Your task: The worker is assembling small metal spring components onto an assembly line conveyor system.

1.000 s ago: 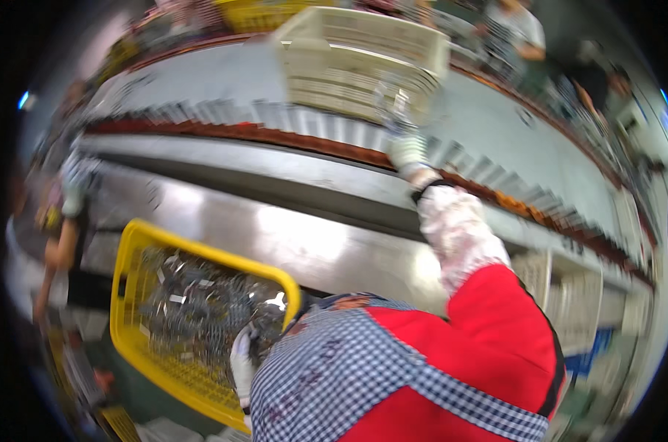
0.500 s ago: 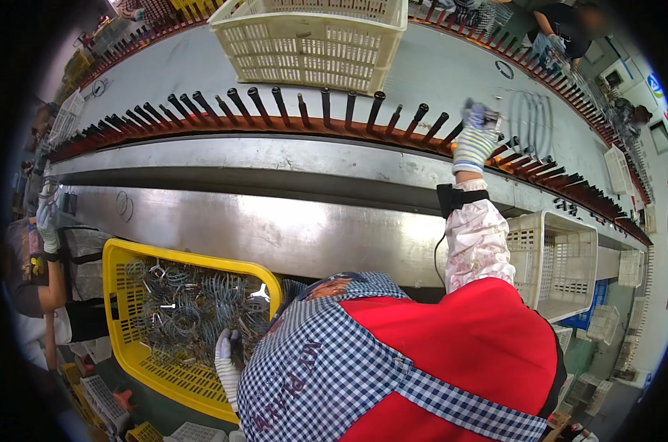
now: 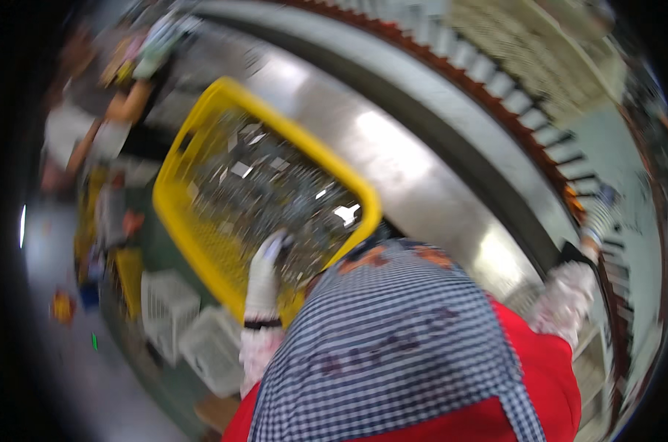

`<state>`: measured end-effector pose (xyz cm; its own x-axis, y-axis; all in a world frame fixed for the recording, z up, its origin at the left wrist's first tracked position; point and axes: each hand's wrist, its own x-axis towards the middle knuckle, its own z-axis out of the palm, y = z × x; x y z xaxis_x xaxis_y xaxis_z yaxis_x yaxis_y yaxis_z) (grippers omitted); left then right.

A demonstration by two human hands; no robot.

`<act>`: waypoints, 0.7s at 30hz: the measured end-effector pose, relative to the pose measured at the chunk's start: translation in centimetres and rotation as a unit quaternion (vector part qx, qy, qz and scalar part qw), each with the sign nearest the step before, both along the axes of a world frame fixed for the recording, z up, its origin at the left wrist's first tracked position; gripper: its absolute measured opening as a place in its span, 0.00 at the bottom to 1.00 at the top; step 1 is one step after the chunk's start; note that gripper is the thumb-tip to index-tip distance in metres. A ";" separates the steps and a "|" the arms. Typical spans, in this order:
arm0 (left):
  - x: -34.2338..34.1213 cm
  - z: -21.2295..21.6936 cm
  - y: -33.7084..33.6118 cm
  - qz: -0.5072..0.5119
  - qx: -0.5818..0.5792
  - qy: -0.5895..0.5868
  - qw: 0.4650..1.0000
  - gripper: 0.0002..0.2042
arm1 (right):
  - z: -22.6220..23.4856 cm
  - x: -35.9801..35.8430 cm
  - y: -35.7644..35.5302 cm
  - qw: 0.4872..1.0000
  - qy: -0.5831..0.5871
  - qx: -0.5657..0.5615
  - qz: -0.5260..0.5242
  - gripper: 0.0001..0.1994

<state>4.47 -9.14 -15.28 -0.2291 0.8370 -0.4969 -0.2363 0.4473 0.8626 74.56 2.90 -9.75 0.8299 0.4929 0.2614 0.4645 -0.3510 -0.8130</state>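
A yellow basket (image 3: 177,210) beside me holds a heap of grey looped pieces with shiny metal parts (image 3: 275,184), smeared by motion. My left hand (image 3: 267,258), in a pale glove with greyish fingertips, reaches over the basket's near side into the heap. Blur hides how its fingers are set and whether they grip a piece. Out to the far right, my right hand (image 3: 600,214), in a striped glove, is at the row of black rods (image 3: 566,151) along the bench. Its fingers are too blurred to read.
A cream crate (image 3: 529,62) stands on the bench beyond the rods. A steel ledge (image 3: 393,158) runs between basket and bench. At left, a co-worker's gloved hand (image 3: 157,51) is raised. White crates (image 3: 168,313) sit on the floor.
The view has swung left, so the basket appears nearer the middle and the cream crate at upper right. My left hand shows more fully over the heap; the right stays by the rods.
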 end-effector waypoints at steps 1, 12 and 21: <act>-1.8 -0.5 -0.8 0.006 0.024 -0.009 1.000 0.22 | 0.0 1.5 -1.6 0.999 0.027 -0.031 0.013 0.14; -15.4 -1.5 -7.9 0.187 0.040 0.029 0.981 0.22 | -7.7 4.8 -1.4 0.943 0.245 0.071 0.215 0.14; -9.7 -5.4 -1.1 -0.039 0.050 0.258 0.964 0.16 | -11.4 7.1 5.1 0.981 0.113 0.027 0.152 0.13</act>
<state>-5.26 -10.24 -20.70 -0.3598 0.8990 -0.2498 0.2670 0.3557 0.8956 81.64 7.97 -21.11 0.6857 0.7179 0.1199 0.3474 -0.1781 -0.9206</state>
